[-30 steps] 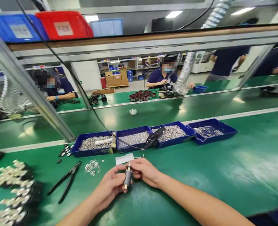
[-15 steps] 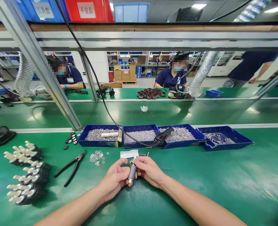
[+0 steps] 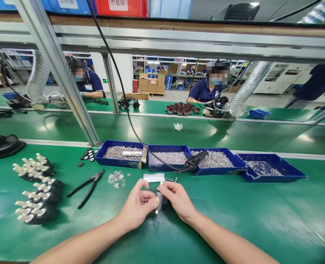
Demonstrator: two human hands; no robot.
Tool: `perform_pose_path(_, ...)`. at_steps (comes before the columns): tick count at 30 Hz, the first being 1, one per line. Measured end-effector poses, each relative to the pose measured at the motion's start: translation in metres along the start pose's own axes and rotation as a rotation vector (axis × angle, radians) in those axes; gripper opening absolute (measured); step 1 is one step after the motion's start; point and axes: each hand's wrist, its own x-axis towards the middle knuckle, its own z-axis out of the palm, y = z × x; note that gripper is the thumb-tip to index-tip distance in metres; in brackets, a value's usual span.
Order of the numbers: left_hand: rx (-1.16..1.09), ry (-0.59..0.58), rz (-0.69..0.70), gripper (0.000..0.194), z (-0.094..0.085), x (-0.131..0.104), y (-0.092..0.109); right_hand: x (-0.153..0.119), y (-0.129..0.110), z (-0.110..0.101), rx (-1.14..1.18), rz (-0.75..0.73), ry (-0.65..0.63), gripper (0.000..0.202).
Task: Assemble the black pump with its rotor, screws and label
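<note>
Between my hands is a small dark grey cylinder point(image 3: 159, 201) with cream ends, held nearly upright above the green bench. My left hand point(image 3: 136, 205) has its thumb against the cylinder's side, its other fingers curled and partly hidden. Thumb and fingers of my right hand point(image 3: 179, 200) pinch the upper end, covering much of it. Just beyond them lie a white paper strip point(image 3: 153, 178) and a loose screw point(image 3: 176, 179). Small metal rings point(image 3: 115, 178) are scattered left of my left hand, near black-handled pliers point(image 3: 94, 178).
Several black cylinders with cream shafts point(image 3: 38, 196) stand at left, with black washers point(image 3: 91, 154) behind the pliers. Blue trays point(image 3: 168, 168) of metal parts line the back; a cable-hung black tool point(image 3: 197, 160) rests across them. A metal post point(image 3: 66, 84) rises at left. Co-workers sit opposite.
The view has shifted, so the bench things appear further right. The cylinder has turned more upright in my hands. My left fingers have moved, with the thumb staying on the cylinder.
</note>
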Motion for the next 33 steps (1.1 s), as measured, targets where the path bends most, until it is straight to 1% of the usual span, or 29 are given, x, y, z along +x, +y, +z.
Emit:
perform_pose_path(3, 0.022, 0.038, -0.013, 0.062, -0.001, 0.000, 0.000, 0.002, 0.002, 0.001, -0.060, -0.011, 0.021, 0.057)
perform_pose_path(8, -0.036, 0.089, -0.068, 0.070, -0.007, 0.006, 0.003, 0.002, 0.004, -0.006, -0.130, -0.072, 0.049, 0.056)
perform_pose_path(10, -0.059, 0.112, -0.072, 0.070, -0.010, 0.008, 0.004, -0.001, 0.001, -0.011, -0.165, -0.144, 0.080, 0.049)
perform_pose_path(11, -0.068, 0.118, -0.068, 0.070, -0.011, 0.009, 0.005, -0.003, 0.000, -0.014, -0.209, -0.204, 0.075, 0.043)
perform_pose_path(12, -0.076, 0.123, -0.062, 0.070, -0.011, 0.009, 0.005, -0.005, -0.001, -0.017, -0.269, -0.271, 0.053, 0.038)
perform_pose_path(13, -0.083, 0.127, -0.054, 0.069, -0.012, 0.009, 0.004, -0.007, -0.002, -0.019, -0.343, -0.340, 0.016, 0.038)
perform_pose_path(14, -0.088, 0.126, -0.048, 0.069, -0.012, 0.009, 0.004, -0.008, -0.003, -0.020, -0.422, -0.405, -0.030, 0.044)
perform_pose_path(16, -0.085, 0.125, -0.040, 0.067, -0.012, 0.009, 0.001, -0.009, -0.001, -0.021, -0.545, -0.496, -0.105, 0.070)
perform_pose_path(17, -0.079, 0.125, -0.039, 0.067, -0.012, 0.009, 0.000, -0.009, 0.000, -0.020, -0.589, -0.527, -0.123, 0.081)
perform_pose_path(18, -0.069, 0.124, -0.039, 0.066, -0.012, 0.008, -0.001, -0.009, 0.002, -0.019, -0.624, -0.555, -0.129, 0.087)
perform_pose_path(19, -0.060, 0.124, -0.037, 0.066, -0.011, 0.008, -0.001, -0.009, 0.003, -0.018, -0.646, -0.579, -0.128, 0.087)
perform_pose_path(21, -0.045, 0.111, -0.024, 0.064, -0.011, 0.006, -0.001, -0.010, 0.003, -0.015, -0.661, -0.616, -0.098, 0.078)
perform_pose_path(22, -0.028, 0.101, -0.006, 0.062, -0.010, 0.005, 0.001, -0.011, 0.002, -0.015, -0.655, -0.630, -0.078, 0.074)
perform_pose_path(24, 0.047, 0.093, 0.054, 0.057, -0.010, 0.001, 0.004, -0.014, -0.002, -0.014, -0.624, -0.660, -0.046, 0.072)
perform_pose_path(27, 0.185, 0.096, 0.194, 0.053, -0.011, -0.004, 0.009, -0.020, -0.009, -0.014, -0.565, -0.699, -0.032, 0.073)
perform_pose_path(29, 0.225, 0.055, 0.299, 0.055, -0.012, -0.005, 0.010, -0.023, -0.012, -0.013, -0.516, -0.712, -0.053, 0.074)
perform_pose_path(31, 0.237, 0.000, 0.381, 0.057, -0.013, -0.005, 0.008, -0.023, -0.014, -0.012, -0.466, -0.721, -0.105, 0.075)
perform_pose_path(33, 0.233, -0.022, 0.404, 0.057, -0.013, -0.005, 0.006, -0.022, -0.013, -0.011, -0.451, -0.751, -0.155, 0.076)
